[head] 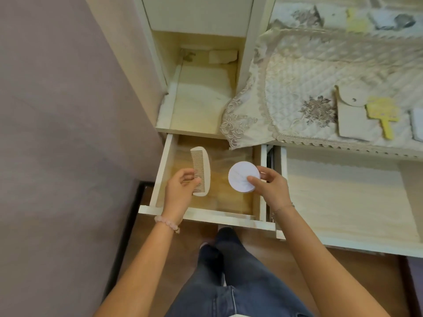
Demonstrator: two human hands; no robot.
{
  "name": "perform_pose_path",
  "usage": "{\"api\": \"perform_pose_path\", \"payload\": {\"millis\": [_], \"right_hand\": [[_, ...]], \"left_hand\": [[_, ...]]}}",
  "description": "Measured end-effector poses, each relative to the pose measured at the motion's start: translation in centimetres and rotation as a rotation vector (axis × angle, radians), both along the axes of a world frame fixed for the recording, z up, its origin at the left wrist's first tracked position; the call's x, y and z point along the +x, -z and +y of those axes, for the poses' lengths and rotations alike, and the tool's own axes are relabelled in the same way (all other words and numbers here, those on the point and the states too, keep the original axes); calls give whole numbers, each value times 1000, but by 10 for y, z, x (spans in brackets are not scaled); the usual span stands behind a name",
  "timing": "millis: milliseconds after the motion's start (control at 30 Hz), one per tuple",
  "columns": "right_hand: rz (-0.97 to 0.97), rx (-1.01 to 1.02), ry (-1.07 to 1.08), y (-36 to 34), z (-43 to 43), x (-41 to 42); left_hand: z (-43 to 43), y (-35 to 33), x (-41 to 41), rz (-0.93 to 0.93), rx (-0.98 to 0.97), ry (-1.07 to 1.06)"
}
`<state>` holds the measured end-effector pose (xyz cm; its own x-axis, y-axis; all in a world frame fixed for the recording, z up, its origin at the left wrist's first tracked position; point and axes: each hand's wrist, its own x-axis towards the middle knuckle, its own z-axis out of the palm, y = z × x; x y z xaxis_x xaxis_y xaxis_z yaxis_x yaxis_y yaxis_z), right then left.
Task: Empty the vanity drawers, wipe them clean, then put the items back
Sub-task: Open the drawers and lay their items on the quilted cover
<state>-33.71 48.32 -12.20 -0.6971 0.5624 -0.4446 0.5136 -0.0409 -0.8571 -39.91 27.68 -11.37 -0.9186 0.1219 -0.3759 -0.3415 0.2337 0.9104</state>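
Two vanity drawers stand pulled out. The small left drawer [158,177] has a yellowish wooden bottom. Over it my left hand [179,191] grips a cream comb [201,165] by its lower end, teeth facing left. My right hand [271,186] pinches a round white compact [240,177] between thumb and fingers, flat face up, above the same drawer's right half. The wide right drawer [343,197] has nothing showing on its pale bottom.
A quilted lace cloth [309,83] covers the vanity top and hangs over the left drawer's back corner. On it lie a beige pouch [350,117], a yellow hand mirror [382,113] and other small items. An open shelf [201,97] sits above the left drawer. A wall stands at left.
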Motion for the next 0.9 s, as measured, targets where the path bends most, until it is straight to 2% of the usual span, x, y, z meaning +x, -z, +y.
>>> {"api": "perform_pose_path", "payload": {"millis": [433, 700, 900], "right_hand": [[82, -12, 209, -16, 66, 12], [121, -88, 342, -22, 161, -44], [104, -6, 337, -12, 213, -96]], "left_hand": [[77, -19, -19, -2, 49, 168], [183, -23, -85, -7, 41, 208], [242, -16, -135, -17, 18, 209]]}}
